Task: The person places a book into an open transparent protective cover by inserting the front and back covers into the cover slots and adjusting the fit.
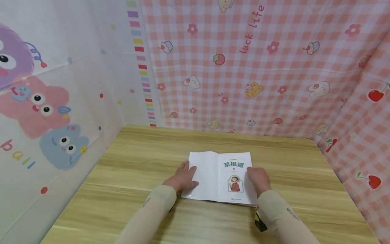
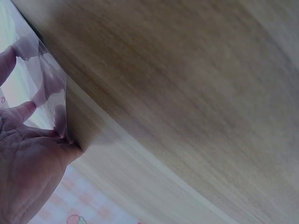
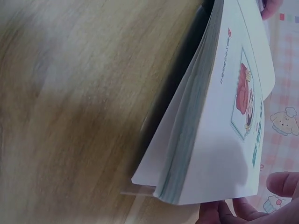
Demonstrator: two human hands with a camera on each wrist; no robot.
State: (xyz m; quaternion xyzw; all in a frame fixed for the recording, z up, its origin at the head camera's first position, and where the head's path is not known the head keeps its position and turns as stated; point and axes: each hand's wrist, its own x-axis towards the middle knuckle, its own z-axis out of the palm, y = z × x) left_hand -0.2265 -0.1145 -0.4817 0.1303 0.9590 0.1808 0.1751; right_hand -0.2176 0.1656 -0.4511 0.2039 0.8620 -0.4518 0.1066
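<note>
An open book (image 1: 204, 176) lies on the wooden table, its right page (image 3: 215, 163) bearing green Chinese characters and a drawn figure in red. My left hand (image 1: 183, 178) rests on the left side with fingers spread; in the left wrist view its fingers (image 2: 25, 111) lie over a glossy, see-through cover edge. At the right edge, my right hand (image 1: 258, 179) grips the book. Its fingers (image 3: 243, 210) reach beneath the pages while the thumb is above. The thick page block shows from the side in the right wrist view.
Wood-grain table (image 1: 146, 149) surrounds the book. Behind it hangs a pink checked cloth (image 1: 231, 78) with printed fruit and animals; a white cloth (image 1: 100, 61) with cartoon figures hangs at left. A black-and-yellow item (image 1: 260, 222) shows under the right wrist.
</note>
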